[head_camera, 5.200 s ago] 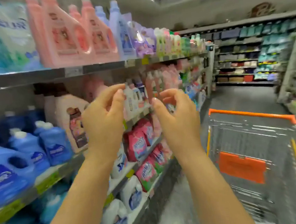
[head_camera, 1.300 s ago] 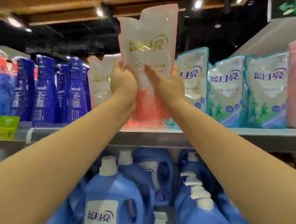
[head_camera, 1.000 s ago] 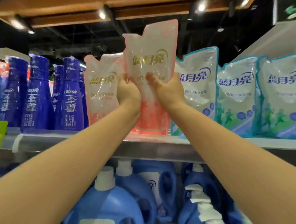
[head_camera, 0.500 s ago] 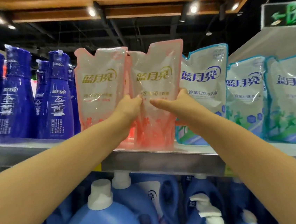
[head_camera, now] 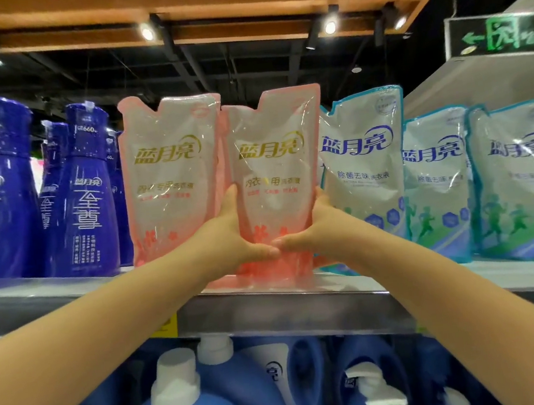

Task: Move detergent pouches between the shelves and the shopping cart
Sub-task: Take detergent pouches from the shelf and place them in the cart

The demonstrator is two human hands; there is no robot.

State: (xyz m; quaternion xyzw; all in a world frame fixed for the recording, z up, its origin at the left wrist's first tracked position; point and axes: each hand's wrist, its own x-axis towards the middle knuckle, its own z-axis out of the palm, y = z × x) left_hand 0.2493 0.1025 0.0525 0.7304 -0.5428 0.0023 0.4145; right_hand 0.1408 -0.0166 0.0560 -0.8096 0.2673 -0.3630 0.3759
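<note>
Fingers of the left hand (head_camera: pixel 230 239) and right hand (head_camera: pixel 322 226) clasp a pink pouch (head_camera: pixel 274 175) from both sides. It stands upright on the shelf (head_camera: pixel 270 314), likely being steadied in its row.

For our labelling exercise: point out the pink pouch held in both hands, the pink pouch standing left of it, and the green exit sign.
held pink pouch (head_camera: pixel 273 168), head view, front panel below the logo.
standing pink pouch (head_camera: pixel 171 179), head view, front panel.
green exit sign (head_camera: pixel 501 34), head view, lit symbol.

Pink-trimmed pouch (head_camera: pixel 273 182) stands upright on shelf (head_camera: pixel 270 310).
</note>
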